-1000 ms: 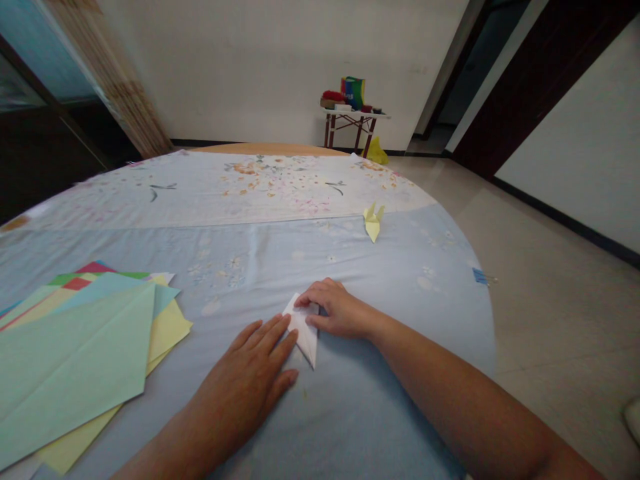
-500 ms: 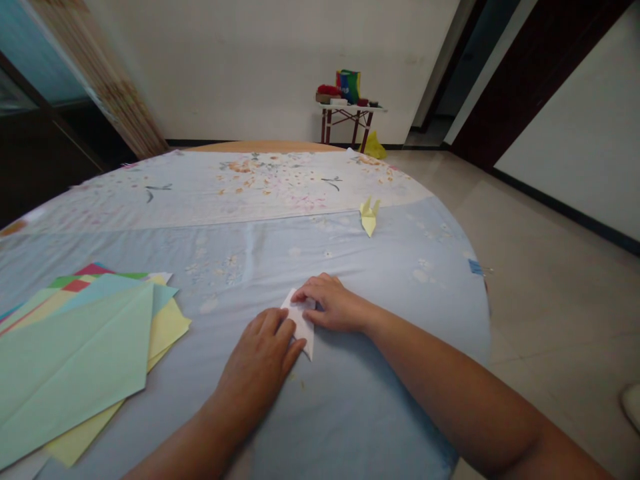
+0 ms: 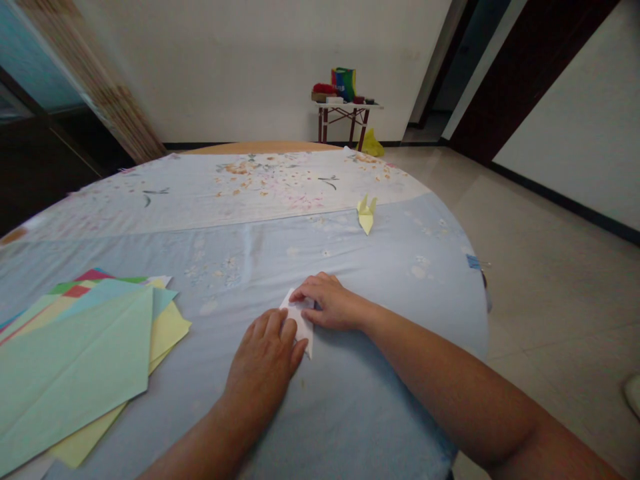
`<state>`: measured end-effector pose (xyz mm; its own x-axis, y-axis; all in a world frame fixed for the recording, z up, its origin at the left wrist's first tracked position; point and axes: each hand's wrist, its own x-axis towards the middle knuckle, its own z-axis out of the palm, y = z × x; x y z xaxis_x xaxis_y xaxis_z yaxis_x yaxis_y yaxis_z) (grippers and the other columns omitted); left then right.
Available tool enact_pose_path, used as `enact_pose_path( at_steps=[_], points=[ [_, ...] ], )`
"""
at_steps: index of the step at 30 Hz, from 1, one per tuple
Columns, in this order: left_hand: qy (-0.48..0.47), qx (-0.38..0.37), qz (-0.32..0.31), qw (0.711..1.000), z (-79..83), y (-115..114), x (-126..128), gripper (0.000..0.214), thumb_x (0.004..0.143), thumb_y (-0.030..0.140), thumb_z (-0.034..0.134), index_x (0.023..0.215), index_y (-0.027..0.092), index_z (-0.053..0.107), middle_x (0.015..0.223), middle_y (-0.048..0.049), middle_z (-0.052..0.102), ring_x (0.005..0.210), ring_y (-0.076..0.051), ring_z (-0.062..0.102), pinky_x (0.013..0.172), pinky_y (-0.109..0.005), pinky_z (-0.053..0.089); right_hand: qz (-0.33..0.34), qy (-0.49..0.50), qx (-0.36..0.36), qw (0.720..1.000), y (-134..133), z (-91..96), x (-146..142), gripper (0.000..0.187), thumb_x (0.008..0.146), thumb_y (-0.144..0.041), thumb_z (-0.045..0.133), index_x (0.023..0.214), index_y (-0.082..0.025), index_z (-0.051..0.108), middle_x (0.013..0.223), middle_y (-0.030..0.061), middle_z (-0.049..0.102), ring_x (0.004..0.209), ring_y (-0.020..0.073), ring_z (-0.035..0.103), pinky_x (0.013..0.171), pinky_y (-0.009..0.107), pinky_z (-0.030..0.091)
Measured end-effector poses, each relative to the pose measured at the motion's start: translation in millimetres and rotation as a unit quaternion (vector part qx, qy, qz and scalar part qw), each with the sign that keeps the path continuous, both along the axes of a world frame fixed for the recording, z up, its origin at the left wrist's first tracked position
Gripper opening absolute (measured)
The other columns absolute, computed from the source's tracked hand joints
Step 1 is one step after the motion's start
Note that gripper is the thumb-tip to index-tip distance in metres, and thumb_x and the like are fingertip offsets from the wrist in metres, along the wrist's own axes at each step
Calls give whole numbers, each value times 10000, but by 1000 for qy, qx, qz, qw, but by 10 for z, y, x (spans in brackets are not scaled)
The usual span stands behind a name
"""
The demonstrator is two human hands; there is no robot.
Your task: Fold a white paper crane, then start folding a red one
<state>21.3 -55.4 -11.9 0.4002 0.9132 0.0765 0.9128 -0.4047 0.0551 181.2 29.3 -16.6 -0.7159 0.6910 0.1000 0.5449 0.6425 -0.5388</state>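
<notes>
A small piece of folded white paper (image 3: 305,328) lies on the light blue tablecloth, its lower end narrowing to a point. My left hand (image 3: 265,357) rests along its left side, fingers bent and thumb near the lower tip, holding it down. From the right, my right hand (image 3: 333,303) grips the upper part of the paper, with fingers curled over the top and thumb at the right edge. The fingers of both hands cover part of the folds. Farther off on the cloth sits a folded pale yellow origami figure (image 3: 367,219) with two upright points.
On the left lies a pile of coloured paper sheets (image 3: 85,373), a pale green one on top. A blue clip (image 3: 473,262) is at the cloth's right edge. By the far wall stand a small table (image 3: 345,105) with a colourful bag and a yellow bag (image 3: 371,143) on the floor.
The view has shifted slightly. Both hands keep nearly the same hold on the white paper, and nothing else has visibly moved.
</notes>
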Motion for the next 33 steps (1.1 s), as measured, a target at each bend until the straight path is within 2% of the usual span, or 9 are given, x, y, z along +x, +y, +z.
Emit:
enact_pose_path(
  at_steps=[4, 10, 17, 22, 25, 27, 28, 31, 33],
  points=[
    [5, 14, 10, 1000, 2, -15, 35, 179, 853, 282, 438, 884, 164, 568, 1049, -112, 586, 994, -251, 522, 860, -449, 421, -1, -4, 1, 1000, 1, -4, -2, 269, 759, -217, 570, 1028, -207, 577, 1012, 46, 590, 972, 191, 472, 856, 344, 327],
    [31, 35, 11, 999, -14, -49, 56, 184, 837, 289, 471, 899, 150, 573, 1094, -139, 577, 1050, -274, 508, 900, -443, 407, -9, -5, 3, 1000, -12, 8, -8, 275, 747, -198, 574, 1022, -211, 577, 1013, 46, 588, 971, 194, 472, 852, 342, 324],
    [19, 48, 3, 999, -27, -55, 51, 224, 822, 313, 498, 927, 133, 579, 1127, -169, 573, 1086, -302, 498, 914, -460, 399, -9, -3, 5, 1000, -11, 9, -8, 279, 742, -192, 574, 1021, -207, 577, 1008, 44, 592, 967, 193, 475, 853, 340, 321],
    [37, 44, 2, 998, -53, -89, 64, 447, 782, 458, 527, 1011, 78, 579, 1161, -216, 558, 1108, -340, 479, 926, -478, 381, -10, -1, 2, 1000, -11, -6, -3, 278, 749, -203, 573, 1027, -218, 574, 1008, 41, 586, 964, 193, 470, 846, 340, 319],
    [26, 33, -7, 999, -48, -106, 21, 676, 697, 636, 516, 1049, 61, 569, 1174, -232, 544, 1123, -364, 457, 927, -504, 373, -12, -5, 0, 1000, -9, -8, -4, 283, 747, -203, 571, 1029, -218, 574, 1014, 41, 586, 970, 196, 468, 851, 344, 317],
    [9, 15, -22, 1000, -23, -95, -36, 755, 652, 702, 497, 1060, 70, 564, 1186, -226, 532, 1128, -362, 448, 922, -503, 376, -10, -7, 1, 1000, -5, -7, -6, 288, 745, -203, 571, 1032, -215, 573, 1012, 42, 587, 968, 196, 469, 852, 344, 317],
    [-4, 5, -26, 1000, -5, -81, -67, 706, 681, 682, 486, 1059, 91, 563, 1190, -207, 530, 1124, -343, 453, 919, -488, 382, -7, -7, 2, 1000, -3, -7, -6, 290, 744, -203, 571, 1034, -215, 572, 1012, 43, 586, 968, 197, 469, 852, 344, 317],
    [-46, -24, -27, 998, 58, -23, -126, 368, 848, 475, 407, 1001, 183, 571, 1130, -108, 564, 1062, -246, 500, 884, -417, 411, -4, -7, 8, 1000, -2, -5, -5, 292, 744, -200, 571, 1035, -217, 574, 1015, 46, 582, 968, 196, 469, 847, 340, 320],
    [-54, -30, -15, 998, 85, 6, -125, 274, 873, 386, 393, 968, 200, 570, 1076, -81, 576, 1017, -224, 514, 859, -400, 416, -4, -7, 8, 1000, -5, -1, -3, 287, 743, -198, 571, 1030, -217, 577, 1011, 45, 583, 964, 195, 471, 845, 338, 322]
  ],
)
